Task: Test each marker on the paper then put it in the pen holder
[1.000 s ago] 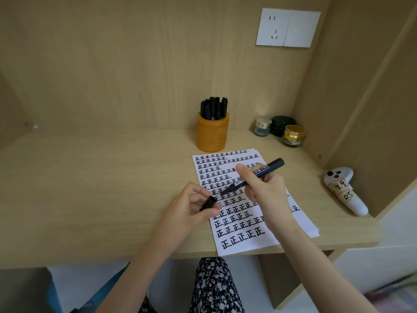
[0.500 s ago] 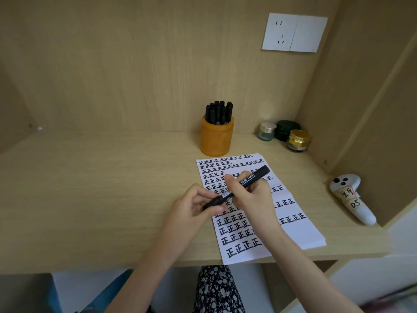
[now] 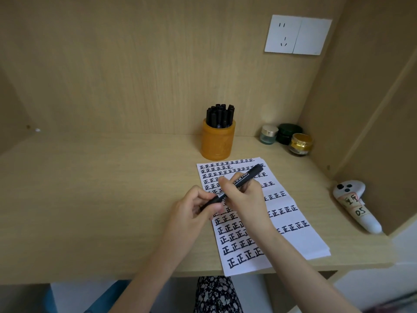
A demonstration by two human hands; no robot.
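A black marker (image 3: 247,176) lies slanted between both hands above the white paper (image 3: 293,240), which is covered with rows of black written characters. My right hand (image 3: 243,197) grips the marker's barrel. My left hand (image 3: 194,211) pinches the marker's cap end (image 3: 212,201), and the cap sits on the marker. The orange pen holder (image 3: 217,143) stands just beyond the paper's far edge and holds several black markers (image 3: 220,116) upright.
Three small jars (image 3: 286,137) sit at the back right corner of the wooden desk (image 3: 101,199). A white controller with labels (image 3: 355,205) lies by the right wall. A wall socket (image 3: 297,35) is on the back panel.
The cap in my left hand and the bare tip of the marker in my right hand came together; the marker is now capped, held by both hands.
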